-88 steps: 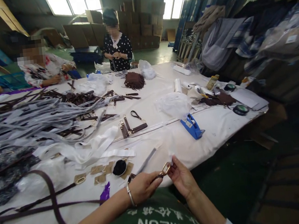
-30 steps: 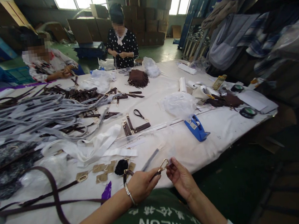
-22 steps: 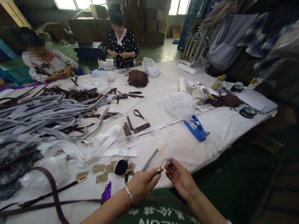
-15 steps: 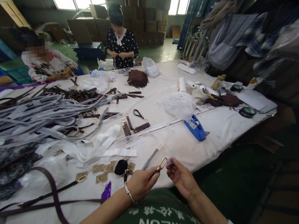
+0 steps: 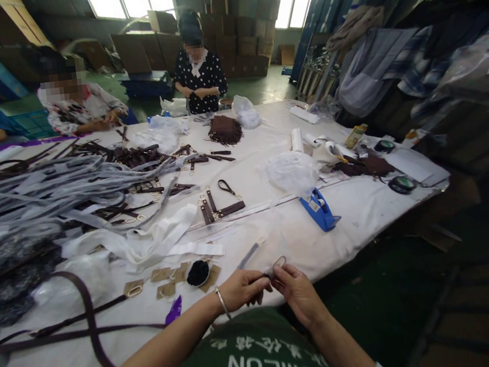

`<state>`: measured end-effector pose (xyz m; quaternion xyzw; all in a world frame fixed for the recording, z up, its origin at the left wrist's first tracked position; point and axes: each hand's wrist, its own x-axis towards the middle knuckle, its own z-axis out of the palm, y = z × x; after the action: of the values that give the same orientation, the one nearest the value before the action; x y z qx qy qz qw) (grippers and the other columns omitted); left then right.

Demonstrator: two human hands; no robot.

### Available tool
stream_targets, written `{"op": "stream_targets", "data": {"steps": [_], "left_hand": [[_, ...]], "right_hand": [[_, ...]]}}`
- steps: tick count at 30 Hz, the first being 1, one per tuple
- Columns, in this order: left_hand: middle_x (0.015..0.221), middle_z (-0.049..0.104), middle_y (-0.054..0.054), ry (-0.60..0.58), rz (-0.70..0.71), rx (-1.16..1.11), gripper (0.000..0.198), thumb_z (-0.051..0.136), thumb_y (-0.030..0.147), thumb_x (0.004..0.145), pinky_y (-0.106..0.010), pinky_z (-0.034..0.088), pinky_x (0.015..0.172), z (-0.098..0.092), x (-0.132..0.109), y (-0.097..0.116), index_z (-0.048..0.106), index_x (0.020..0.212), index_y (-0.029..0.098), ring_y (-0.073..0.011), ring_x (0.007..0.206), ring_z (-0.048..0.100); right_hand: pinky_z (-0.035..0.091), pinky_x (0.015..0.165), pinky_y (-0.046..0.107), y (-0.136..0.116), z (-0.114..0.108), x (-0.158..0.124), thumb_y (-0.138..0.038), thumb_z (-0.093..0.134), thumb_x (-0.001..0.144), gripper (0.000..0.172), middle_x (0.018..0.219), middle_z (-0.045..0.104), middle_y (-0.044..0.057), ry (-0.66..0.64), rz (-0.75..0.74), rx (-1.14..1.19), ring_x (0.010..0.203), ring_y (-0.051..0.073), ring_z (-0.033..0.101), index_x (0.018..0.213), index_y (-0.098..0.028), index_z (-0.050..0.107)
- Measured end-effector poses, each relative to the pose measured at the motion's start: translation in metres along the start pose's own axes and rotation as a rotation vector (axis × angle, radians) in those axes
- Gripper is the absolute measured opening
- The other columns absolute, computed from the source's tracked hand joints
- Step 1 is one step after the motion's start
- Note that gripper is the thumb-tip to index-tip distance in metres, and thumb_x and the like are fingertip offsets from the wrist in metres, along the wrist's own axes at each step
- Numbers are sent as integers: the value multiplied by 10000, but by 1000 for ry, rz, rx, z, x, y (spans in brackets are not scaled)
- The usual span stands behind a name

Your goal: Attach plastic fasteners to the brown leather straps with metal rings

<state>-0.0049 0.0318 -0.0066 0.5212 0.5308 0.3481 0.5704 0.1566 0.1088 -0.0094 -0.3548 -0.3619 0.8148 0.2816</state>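
Observation:
My left hand (image 5: 248,287) is closed around the end of a dark leather strap, which my fingers mostly hide. A gold oval ring (image 5: 281,259) at that end rises above the fingertips of my right hand (image 5: 299,295), which pinches the ring near its base. Both hands meet just over the front edge of the table. Close by on the tabletop are a round holder of black strings (image 5: 198,273), several brown tags (image 5: 165,290) and a thin grey strip (image 5: 249,255).
To the right stands a blue tape dispenser (image 5: 319,210) beside a clear plastic bag (image 5: 292,172). Grey-wrapped straps (image 5: 46,191) pile up at left. Short brown straps (image 5: 223,209) lie mid-table. Co-workers (image 5: 199,76) are across the table; a long brown strap (image 5: 90,319) loops at front left.
My hands have come together, the left moving right. My right fingers, earlier holding a small clear piece beside the ring, now pinch at the ring's base. The clear piece cannot be made out now.

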Motion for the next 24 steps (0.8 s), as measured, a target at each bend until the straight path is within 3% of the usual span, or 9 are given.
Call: {"op": "stream_targets", "data": {"steps": [3,7,10,13,16,21,24], "left_hand": [[680,616,-32,-27,43,-78,498,419,556,852,-202,412,637,2,5,-15,610,906,100,-89,610,515],[542,543,12,2,-55,-208,508,403,574,849,-188,382,506,15,6,-24,568,868,93,-66,455,442],[632,581,-23,-32,-28,-270,519,415,587,838,-189,403,518,22,6,-23,563,857,89,-81,530,496],[867,617,-83,-131,19,-332,529,425,584,838,-218,447,629,20,4,-29,560,1015,104,-124,740,563],[793,614,-58,-191,-26,-295,531,471,573,822,-220,432,649,20,-1,-41,567,1061,109,-111,689,546],[593,545,17,-33,-54,-65,458,398,519,875,-181,304,489,34,-2,-37,587,1009,123,-59,476,367],[596,554,19,62,-18,146,382,354,453,906,-191,324,526,42,-3,-20,580,961,151,-75,500,399]], "right_hand": [[485,785,263,0,-14,0,-306,733,704,182,811,641,13,100,-50,-63,819,142,567,784,-162,657],[497,817,324,9,-16,-10,-337,722,710,255,845,655,49,53,-19,-213,795,161,580,852,-131,673],[507,804,352,14,-12,-16,-348,719,709,283,847,662,69,16,10,-175,784,180,591,868,-117,676],[512,800,349,12,-22,-17,-321,742,687,240,826,655,51,64,-16,-108,807,183,588,814,-130,675],[515,818,353,8,-41,-16,-284,754,678,184,816,635,12,168,-70,-38,843,169,568,782,-159,667],[499,859,375,13,-51,-22,-292,732,710,173,806,634,18,130,-52,-84,810,160,566,783,-146,674],[474,890,381,20,-44,-27,-317,707,734,191,818,647,37,75,-22,-109,828,174,574,787,-136,677]]}}
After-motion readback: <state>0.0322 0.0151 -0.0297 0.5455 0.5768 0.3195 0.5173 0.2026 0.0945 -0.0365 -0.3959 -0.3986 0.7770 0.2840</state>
